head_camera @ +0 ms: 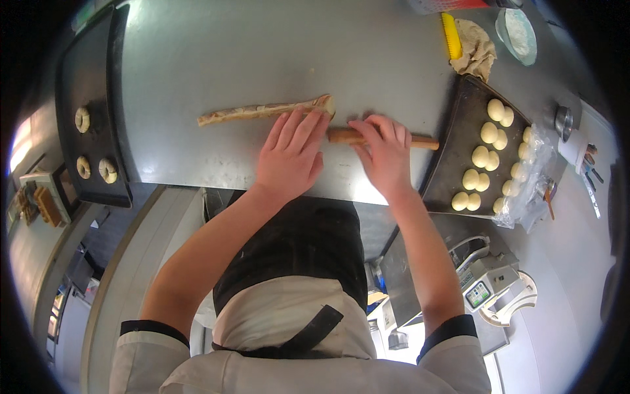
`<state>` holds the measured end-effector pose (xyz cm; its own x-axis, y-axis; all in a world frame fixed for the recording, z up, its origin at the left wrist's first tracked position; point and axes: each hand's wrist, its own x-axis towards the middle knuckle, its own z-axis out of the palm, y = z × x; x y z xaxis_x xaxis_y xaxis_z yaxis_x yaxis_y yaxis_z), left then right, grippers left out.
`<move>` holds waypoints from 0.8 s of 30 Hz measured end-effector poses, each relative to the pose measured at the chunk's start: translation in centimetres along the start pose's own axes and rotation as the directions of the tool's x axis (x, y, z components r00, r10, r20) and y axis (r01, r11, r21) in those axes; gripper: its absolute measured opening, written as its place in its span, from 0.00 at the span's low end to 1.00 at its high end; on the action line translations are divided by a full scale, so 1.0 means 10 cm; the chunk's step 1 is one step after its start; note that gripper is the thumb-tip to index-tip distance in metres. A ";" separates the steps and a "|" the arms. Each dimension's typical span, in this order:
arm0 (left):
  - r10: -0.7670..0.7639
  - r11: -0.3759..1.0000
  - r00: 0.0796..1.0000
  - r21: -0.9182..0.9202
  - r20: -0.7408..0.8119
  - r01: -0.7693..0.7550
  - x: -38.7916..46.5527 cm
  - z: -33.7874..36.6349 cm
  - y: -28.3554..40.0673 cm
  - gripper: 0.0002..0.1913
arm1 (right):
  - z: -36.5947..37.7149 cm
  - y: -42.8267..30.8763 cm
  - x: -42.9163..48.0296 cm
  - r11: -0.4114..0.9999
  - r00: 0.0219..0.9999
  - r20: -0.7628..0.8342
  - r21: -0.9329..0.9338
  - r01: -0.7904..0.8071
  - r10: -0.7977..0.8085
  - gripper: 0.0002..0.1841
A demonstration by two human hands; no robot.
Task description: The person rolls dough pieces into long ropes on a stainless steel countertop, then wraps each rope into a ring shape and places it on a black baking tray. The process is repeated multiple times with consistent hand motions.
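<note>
A long strip of rolled dough (251,112) with brown streaks lies across the steel worktop (197,64), its right end wider and flattened. My left hand (293,152) rests flat with its fingertips on the strip's right part and covers some of its near edge. Just to the right, my right hand (386,152) is curled over a wooden rolling pin (424,142) that lies near the table's front edge. Both ends of the pin show on either side of that hand.
At the left, a dark baking tray (88,59) carries three ring-shaped dough pieces (108,171). A second tray (443,182) at the right bears several dough balls (480,156), partly under plastic film (529,182). Beyond it are a yellow scraper (451,37), a cloth (473,47) and a flour bowl (517,34).
</note>
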<state>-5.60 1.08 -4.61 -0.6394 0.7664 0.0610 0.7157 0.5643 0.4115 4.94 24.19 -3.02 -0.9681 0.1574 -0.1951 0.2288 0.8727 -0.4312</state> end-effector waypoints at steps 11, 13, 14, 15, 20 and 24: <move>-0.048 0.965 0.999 0.260 0.019 0.042 -0.11 0.25 0.20 0.41 | 0.11 -0.08 0.50 0.984 0.971 -0.190 -0.134 0.120 -0.144 0.25; -0.045 0.966 0.999 0.253 -0.012 0.046 -0.10 0.24 0.22 0.43 | 0.14 -0.10 0.62 0.963 0.976 -0.168 -0.253 0.092 -0.138 0.27; -0.049 0.967 0.999 0.248 -0.005 0.049 -0.09 0.23 0.22 0.43 | 0.15 -0.10 0.71 0.946 0.982 -0.146 -0.317 0.067 -0.118 0.28; -0.053 0.968 0.999 0.245 -0.001 0.052 -0.08 0.23 0.23 0.43 | 0.15 -0.08 0.83 0.940 0.973 -0.178 -0.333 0.081 -0.147 0.28; -0.047 0.969 0.999 0.243 0.003 0.045 -0.07 0.20 0.24 0.43 | 0.01 0.11 1.44 0.919 0.919 -0.314 -0.379 0.109 -0.239 0.29; -0.031 0.965 0.999 0.259 0.011 0.027 -0.08 0.17 0.22 0.43 | -0.17 0.25 1.38 0.981 0.978 -0.077 -0.046 0.190 -0.193 0.23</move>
<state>-3.07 2.21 -5.27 -0.6582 0.7519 0.0384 0.7465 0.6451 0.1631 -8.06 29.30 -5.26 -0.9990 0.0208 -0.0398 0.0356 0.9072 -0.4193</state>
